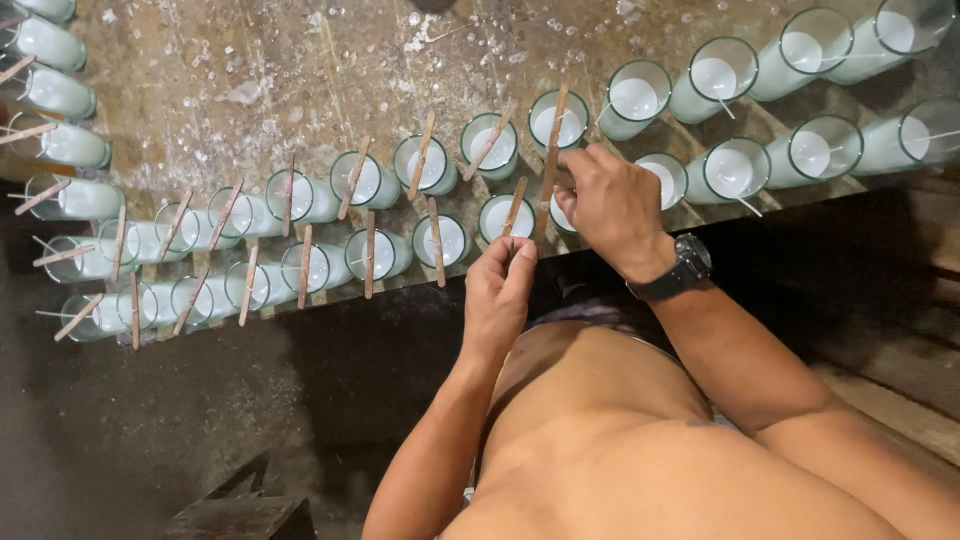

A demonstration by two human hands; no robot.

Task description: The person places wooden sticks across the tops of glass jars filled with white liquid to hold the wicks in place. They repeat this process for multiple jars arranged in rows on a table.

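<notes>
I see left hand [497, 290] pinching short stick [514, 212] | right hand [608, 205] pinching long stick [550, 160] over glass jar [562, 212] | sticks rest across rims, centring wicks | wax-spattered bench [300, 70]

Glass jars [905, 28] cut off at top and left edges.
</notes>
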